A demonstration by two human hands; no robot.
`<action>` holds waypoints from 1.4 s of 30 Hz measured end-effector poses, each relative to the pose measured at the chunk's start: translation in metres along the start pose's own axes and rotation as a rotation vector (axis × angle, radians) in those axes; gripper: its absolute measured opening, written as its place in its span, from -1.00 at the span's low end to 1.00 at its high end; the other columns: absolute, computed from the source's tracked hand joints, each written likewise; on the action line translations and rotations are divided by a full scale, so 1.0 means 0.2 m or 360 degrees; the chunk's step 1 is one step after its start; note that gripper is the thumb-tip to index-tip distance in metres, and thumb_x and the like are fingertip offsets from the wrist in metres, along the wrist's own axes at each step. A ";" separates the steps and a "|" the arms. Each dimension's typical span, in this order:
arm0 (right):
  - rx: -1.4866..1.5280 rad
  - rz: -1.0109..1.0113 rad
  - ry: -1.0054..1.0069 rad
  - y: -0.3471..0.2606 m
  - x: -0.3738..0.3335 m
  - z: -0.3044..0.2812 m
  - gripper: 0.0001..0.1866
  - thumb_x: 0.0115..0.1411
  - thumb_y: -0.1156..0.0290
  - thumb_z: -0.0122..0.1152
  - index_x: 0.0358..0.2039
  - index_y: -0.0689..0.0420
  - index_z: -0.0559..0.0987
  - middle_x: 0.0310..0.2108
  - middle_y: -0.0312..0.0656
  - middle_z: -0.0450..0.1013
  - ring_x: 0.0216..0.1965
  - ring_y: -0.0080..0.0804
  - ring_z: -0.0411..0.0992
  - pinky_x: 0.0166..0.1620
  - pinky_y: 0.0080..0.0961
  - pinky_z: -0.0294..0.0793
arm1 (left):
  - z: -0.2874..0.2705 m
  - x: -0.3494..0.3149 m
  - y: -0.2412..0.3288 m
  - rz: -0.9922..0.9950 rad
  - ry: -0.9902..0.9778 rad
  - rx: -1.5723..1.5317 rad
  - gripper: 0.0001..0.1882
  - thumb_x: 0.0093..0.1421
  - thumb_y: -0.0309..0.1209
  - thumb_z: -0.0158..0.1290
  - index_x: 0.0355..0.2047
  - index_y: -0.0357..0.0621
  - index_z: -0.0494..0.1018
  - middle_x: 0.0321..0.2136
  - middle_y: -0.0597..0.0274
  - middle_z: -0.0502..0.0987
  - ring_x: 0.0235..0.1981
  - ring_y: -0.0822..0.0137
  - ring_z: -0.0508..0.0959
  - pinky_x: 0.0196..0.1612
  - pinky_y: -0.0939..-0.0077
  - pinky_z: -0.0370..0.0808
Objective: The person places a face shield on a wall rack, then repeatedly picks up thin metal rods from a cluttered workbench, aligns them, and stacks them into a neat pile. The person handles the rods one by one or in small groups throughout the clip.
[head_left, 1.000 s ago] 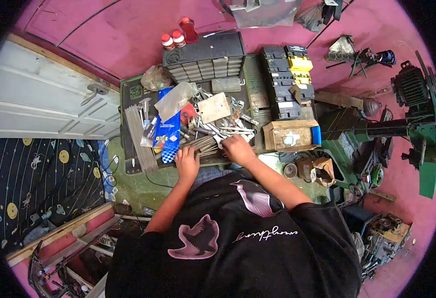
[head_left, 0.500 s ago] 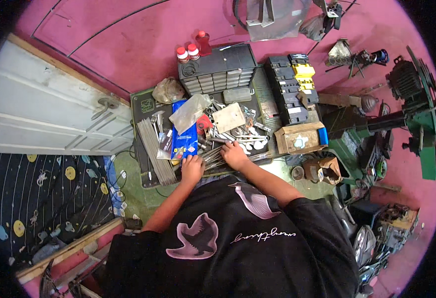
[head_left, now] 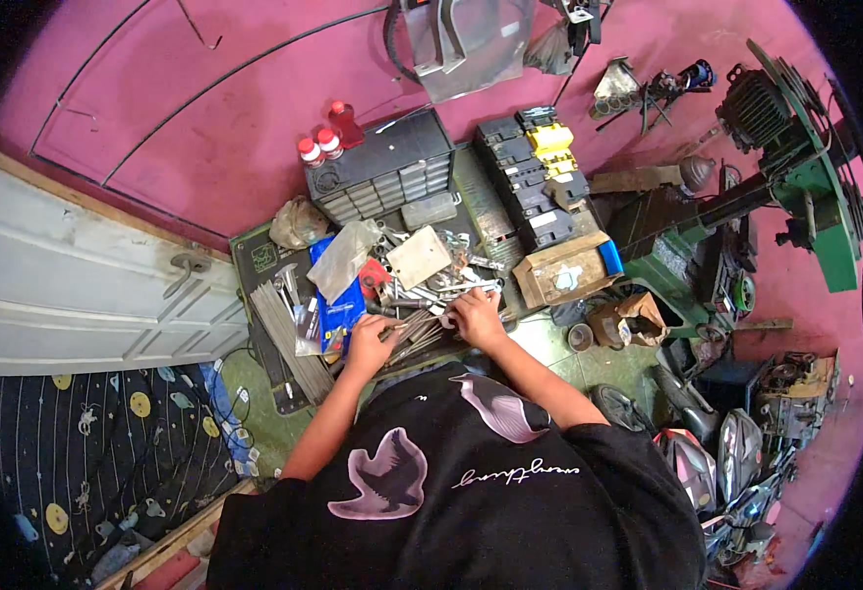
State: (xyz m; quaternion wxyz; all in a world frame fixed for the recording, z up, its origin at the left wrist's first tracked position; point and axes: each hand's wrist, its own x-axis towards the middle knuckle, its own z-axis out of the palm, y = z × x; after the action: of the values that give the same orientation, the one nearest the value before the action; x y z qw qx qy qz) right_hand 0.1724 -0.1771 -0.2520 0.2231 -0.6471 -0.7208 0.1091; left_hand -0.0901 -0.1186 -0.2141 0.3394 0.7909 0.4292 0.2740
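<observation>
On the workbench (head_left: 473, 202), we recorded: thin metal rods (head_left: 418, 336), loosely bundled, lying between two hands; left hand (head_left: 371, 341), fingers bent at the rods' left side, its hold one we could not tell; right hand (head_left: 476, 317), fingers curled near their right end, grip likewise unclear; blue packet (head_left: 349, 303), just beyond the left hand; pale rectangular plate (head_left: 419, 258), farther back.

Pink painted wall (head_left: 215, 147): is rising behind
White panelled door (head_left: 78, 270): is standing at left
Pale green floor (head_left: 547, 346): is catching light
</observation>
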 end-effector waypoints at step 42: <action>0.0356 -0.0134 -0.0998 0.13 0.44 -0.64 -0.64 0.25 -0.03 0.20 -0.19 -0.05 0.71 -0.30 -0.03 0.61 -0.09 -0.04 0.53 0.06 0.12 0.14 | 0.30 0.30 0.56 -0.0895 0.0581 -0.0493 -0.93 0.16 -0.53 0.18 -0.37 -0.26 0.62 -0.51 0.17 0.64 -0.45 0.41 0.59 -0.28 0.45 0.50</action>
State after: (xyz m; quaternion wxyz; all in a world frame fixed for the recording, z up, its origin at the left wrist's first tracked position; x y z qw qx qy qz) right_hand 0.2493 -0.1038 -0.1364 0.0644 -0.5231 -0.7641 0.3719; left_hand 0.0375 -0.1293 -0.1568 0.4350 0.5192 0.6367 0.3684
